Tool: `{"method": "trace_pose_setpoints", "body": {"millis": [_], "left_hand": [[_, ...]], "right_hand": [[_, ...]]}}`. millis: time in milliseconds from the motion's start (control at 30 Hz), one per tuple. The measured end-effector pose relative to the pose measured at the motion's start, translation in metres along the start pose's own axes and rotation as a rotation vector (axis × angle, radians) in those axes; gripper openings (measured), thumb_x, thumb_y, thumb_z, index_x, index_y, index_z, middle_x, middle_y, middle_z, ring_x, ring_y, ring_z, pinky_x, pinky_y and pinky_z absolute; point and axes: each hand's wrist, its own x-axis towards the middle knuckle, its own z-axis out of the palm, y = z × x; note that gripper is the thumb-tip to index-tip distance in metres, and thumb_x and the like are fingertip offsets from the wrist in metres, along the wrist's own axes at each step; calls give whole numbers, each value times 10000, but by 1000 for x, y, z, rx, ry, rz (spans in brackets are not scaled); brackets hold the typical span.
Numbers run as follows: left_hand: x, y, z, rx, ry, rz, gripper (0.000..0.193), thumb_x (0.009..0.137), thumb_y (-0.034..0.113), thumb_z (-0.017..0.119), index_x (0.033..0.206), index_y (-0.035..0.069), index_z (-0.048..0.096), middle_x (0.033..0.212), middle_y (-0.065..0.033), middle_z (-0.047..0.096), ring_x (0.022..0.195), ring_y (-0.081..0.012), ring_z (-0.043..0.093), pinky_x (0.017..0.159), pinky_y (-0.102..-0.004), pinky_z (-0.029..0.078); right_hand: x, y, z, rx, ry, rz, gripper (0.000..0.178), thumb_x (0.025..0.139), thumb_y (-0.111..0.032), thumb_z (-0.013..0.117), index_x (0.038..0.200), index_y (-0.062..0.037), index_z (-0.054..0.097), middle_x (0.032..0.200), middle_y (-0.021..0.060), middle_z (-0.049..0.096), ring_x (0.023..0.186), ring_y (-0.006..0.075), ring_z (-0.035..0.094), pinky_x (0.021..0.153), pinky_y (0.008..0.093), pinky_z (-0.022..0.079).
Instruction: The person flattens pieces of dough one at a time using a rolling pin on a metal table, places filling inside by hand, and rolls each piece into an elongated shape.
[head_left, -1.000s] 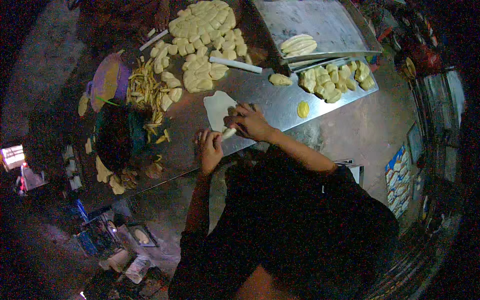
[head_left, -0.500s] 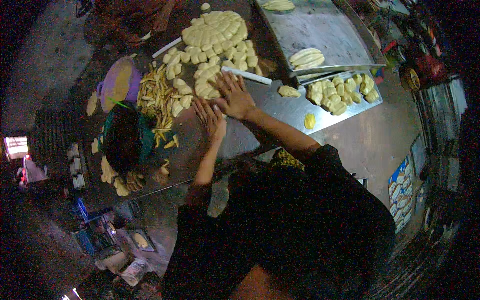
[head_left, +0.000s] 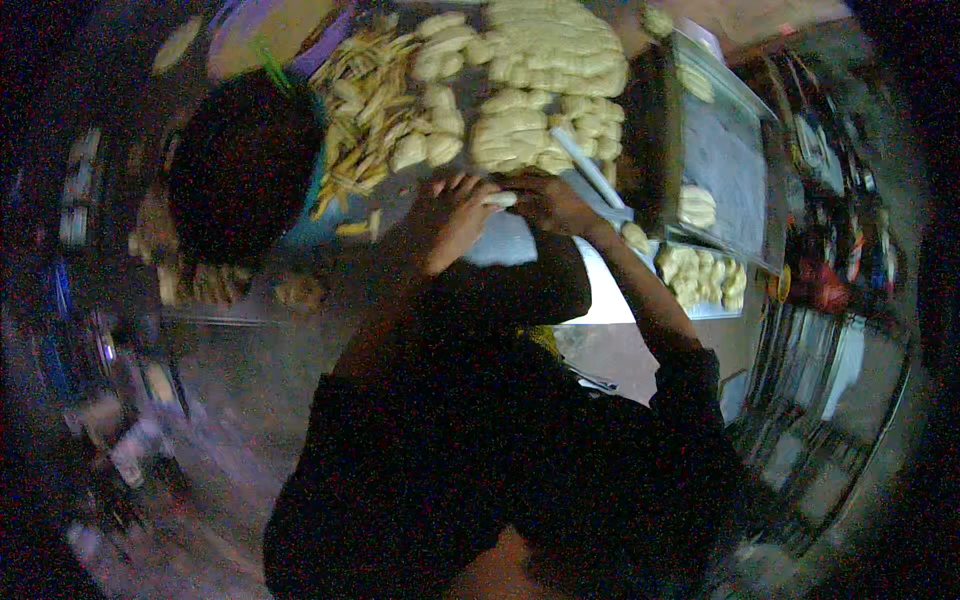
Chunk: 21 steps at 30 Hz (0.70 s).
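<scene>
A small pale piece of dough (head_left: 500,199) sits between my two hands, low over the near side of the work table. My left hand (head_left: 450,215) is closed, its curled fingers and thumb at the left end of the piece. From the other side my right hand (head_left: 548,203) is closed about its right end; shadow and blur partly hide the fingers. Just beyond the hands lie dough pieces (head_left: 512,130) pressed side by side. A slim white rod (head_left: 585,162) slants across the right part of these. Farther off spreads a big slab of dough pieces (head_left: 560,50).
Yellow-brown strips (head_left: 360,110) are heaped left of the dough. Beside them stand a purple basin (head_left: 325,42) and a large dark round container (head_left: 240,175) with a teal side. On the right, a metal tray (head_left: 730,165) carries shaped dough (head_left: 697,207); more dough lumps (head_left: 700,278) lie nearer.
Both hands have left the flat press on the dough and come together round a small piece, nearer to me. The view has swung, and the rod now slants more steeply.
</scene>
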Motion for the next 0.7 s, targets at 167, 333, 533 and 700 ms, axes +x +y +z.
{"method": "trace_pose_setpoints", "body": {"millis": [167,333,533,700], "left_hand": [[-22,-12,-9,-627,420,-146,488,952,277,638,1368,66,496,1184,-157,577,1088,-296,584,957,-409,460],[-129,-45,-49,-518,685,-712,404,986,210,556,1336,14,506,1234,-149,567,1118,-296,559,973,-421,455],[-206,-16,-61,162,348,-557,298,995,194,540,1232,20,587,1197,-157,624,1067,-313,608,946,-412,481],[-186,72,-28,-440,485,-666,219,1004,170,555,1150,28,636,1120,-150,667,1029,-283,644,912,-371,495]], "right_hand": [[-6,-60,6,844,-157,572,412,911,-72,685,1288,-43,522,1088,79,654,1027,184,629,934,325,499],[16,-122,117,947,241,596,419,900,-118,746,1196,-30,462,1033,100,613,880,191,622,737,326,531],[-49,-136,166,694,413,198,328,939,-68,645,1233,-14,511,1111,171,636,1001,287,648,845,384,536],[-236,-84,109,36,577,495,424,925,-18,588,1346,-25,535,1345,218,570,1254,406,533,1036,459,451]]}}
